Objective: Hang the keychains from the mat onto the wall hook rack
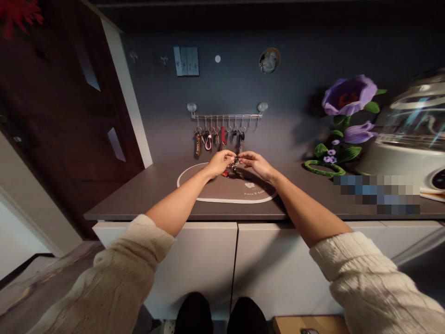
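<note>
Above the brown mat (pixel 215 192), my left hand (pixel 222 161) and my right hand (pixel 254 162) meet with fingertips pinched. Between them is a key ring (pixel 235 162) with small dark and metal pieces dangling below it; my fingers partly cover it. A small red piece (pixel 225 174) shows under my left fingers, and I cannot tell whether it hangs from the ring or lies on the mat. Just behind my hands, a clear hook rail (pixel 227 116) on the wall carries several keys and fobs, among them a red strap (pixel 223 134) and a pink carabiner (pixel 208 142).
The mat lies on a dark counter (pixel 139 195) over white cabinet doors (pixel 194 264). To the right stand a purple flower ornament (pixel 349 95) and a bulky appliance with a clear top (pixel 410 134). A dark door (pixel 69 93) is at the left.
</note>
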`<state>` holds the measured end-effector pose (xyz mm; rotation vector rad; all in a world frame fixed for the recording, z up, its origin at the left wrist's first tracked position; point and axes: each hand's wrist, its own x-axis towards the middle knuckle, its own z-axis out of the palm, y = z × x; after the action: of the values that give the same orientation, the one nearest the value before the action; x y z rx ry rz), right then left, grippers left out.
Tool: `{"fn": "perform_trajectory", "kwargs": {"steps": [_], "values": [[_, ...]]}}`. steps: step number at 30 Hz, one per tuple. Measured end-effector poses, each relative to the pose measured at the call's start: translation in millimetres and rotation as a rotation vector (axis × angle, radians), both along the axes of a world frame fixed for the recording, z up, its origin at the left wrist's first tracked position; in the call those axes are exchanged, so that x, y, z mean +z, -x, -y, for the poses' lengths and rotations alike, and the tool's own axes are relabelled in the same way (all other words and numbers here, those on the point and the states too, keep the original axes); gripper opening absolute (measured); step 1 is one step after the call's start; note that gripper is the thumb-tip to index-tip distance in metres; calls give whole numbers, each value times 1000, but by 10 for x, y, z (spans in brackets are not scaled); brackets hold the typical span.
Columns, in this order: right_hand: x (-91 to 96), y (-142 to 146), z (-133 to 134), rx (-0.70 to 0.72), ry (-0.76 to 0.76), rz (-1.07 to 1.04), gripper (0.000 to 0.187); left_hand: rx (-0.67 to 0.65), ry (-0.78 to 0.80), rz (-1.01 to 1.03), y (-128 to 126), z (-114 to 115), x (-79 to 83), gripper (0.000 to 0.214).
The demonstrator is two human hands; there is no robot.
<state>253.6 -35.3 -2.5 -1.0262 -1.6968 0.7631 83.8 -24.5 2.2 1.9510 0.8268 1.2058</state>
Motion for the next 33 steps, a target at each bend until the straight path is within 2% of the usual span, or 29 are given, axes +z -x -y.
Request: {"fn": "perform_trajectory", "kwargs": {"steps": [4, 7, 13, 20, 28, 33], "values": [[-15, 44, 34, 134, 13, -43, 33, -63, -28, 33, 6, 9, 14, 17], [-42, 62, 50, 157, -7, -7, 34, -97, -45, 42, 5, 14, 22, 17], [-63, 37, 3, 48, -77, 84, 22, -37, -35, 32, 16, 8, 53, 20], [18, -5, 18, -177, -403, 317, 18, 76, -58, 12, 66, -93, 70, 18], [1, 56, 55, -164, -459, 402, 23, 113, 23, 287, 27, -153, 38, 15], [3, 123, 96, -148, -501, 485, 27, 119, 145, 450, -2, -166, 16, 14]]}}
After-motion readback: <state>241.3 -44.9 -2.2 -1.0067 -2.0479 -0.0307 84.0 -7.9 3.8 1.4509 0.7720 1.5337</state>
